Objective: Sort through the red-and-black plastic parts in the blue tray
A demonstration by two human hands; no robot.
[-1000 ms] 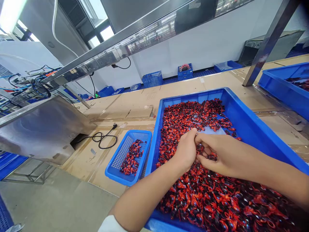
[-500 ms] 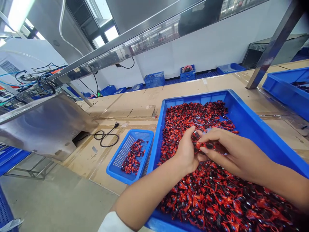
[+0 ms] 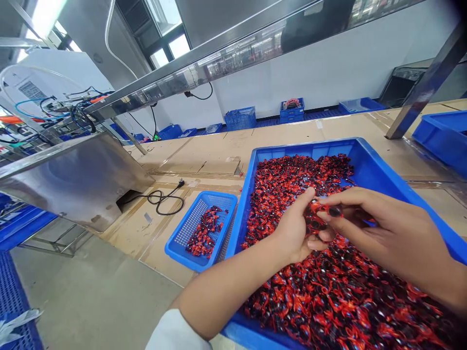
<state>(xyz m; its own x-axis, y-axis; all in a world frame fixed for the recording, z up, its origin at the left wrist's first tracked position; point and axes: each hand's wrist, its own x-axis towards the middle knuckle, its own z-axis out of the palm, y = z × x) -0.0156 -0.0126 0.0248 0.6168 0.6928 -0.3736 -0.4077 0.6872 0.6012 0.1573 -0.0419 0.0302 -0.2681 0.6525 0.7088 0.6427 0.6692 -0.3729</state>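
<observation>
A large blue tray [image 3: 368, 155] is heaped with small glossy red-and-black plastic pieces [image 3: 292, 175], some with ring-shaped parts. Over the heap, my left hand [image 3: 292, 231] is cupped palm up, its fingers curled around a few of these pieces. My right hand [image 3: 386, 226] comes in from the right and pinches one red-and-black piece [image 3: 334, 211] with a round dark end between thumb and forefinger, just beside the left fingers. The lower fingers of my right hand are partly hidden.
Left of the tray stands a smaller blue perforated basket [image 3: 178, 238] with a small pile of the same pieces. A black power cord [image 3: 160, 197] lies by a metal housing [image 3: 76, 180]. At the right are a metal post [image 3: 416, 104] and another blue tray [image 3: 434, 138].
The view has shifted slightly, so the scene sits a little differently. Both hands are farther right over the heap, and the right hand with its piece has drawn slightly away from the left.
</observation>
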